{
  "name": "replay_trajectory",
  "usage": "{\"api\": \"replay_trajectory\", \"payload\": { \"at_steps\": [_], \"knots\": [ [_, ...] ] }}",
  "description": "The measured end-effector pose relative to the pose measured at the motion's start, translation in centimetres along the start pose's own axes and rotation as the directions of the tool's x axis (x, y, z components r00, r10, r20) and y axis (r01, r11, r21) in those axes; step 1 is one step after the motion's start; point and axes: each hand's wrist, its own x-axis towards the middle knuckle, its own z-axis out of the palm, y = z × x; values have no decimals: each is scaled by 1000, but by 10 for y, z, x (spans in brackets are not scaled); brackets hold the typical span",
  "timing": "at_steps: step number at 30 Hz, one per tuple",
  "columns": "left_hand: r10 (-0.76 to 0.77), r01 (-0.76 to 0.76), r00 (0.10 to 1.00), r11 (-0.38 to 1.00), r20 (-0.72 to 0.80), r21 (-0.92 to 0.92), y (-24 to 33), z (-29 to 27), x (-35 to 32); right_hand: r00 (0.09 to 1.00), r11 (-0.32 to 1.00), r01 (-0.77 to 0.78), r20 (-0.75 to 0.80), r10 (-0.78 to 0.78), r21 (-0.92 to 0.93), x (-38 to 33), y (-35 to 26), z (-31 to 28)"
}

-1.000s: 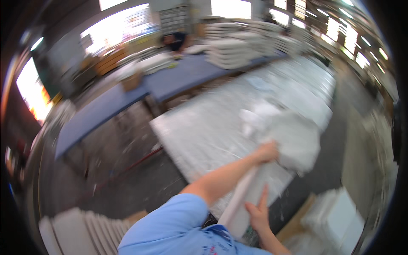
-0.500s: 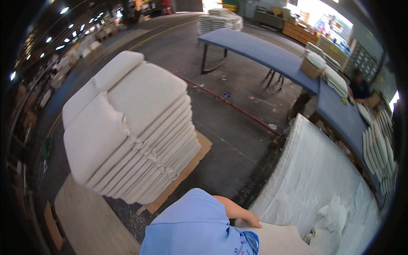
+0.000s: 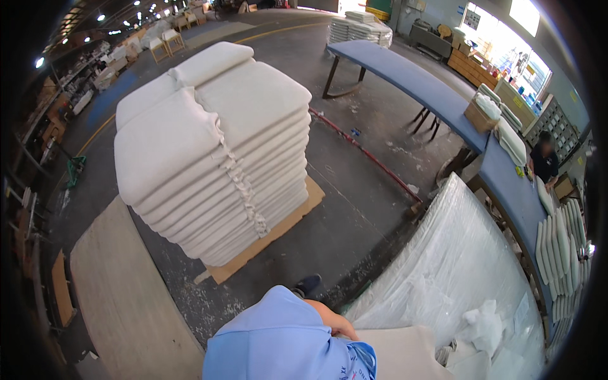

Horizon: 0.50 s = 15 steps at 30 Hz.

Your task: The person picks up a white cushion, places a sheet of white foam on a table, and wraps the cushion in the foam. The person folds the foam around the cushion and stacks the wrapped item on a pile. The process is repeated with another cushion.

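One hand grips the cream cushion panel's edge — the other hand is out of view — beside the plastic-covered bench.

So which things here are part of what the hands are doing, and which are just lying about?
In hand:
- left hand, gripping the beige pad's edge
- beige pad
- plastic-covered table beside it

Lying about:
- stack of white cushions on a cardboard sheet
- blue tables
- plywood board
- a seated person
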Motion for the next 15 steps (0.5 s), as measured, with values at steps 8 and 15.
{"api": "replay_trajectory", "payload": {
  "at_steps": [8, 15],
  "knots": [
    [57, -70, 921, 997, -386, -21, 8, 10, -1, 991, 998, 58, 121, -55, -17, -15, -12, -19],
    [277, -299, 954, 907, -113, -296, -15, -73, -85, 940, 984, 177, 300, -162, -23, -18, -71, 15]
  ]
}}
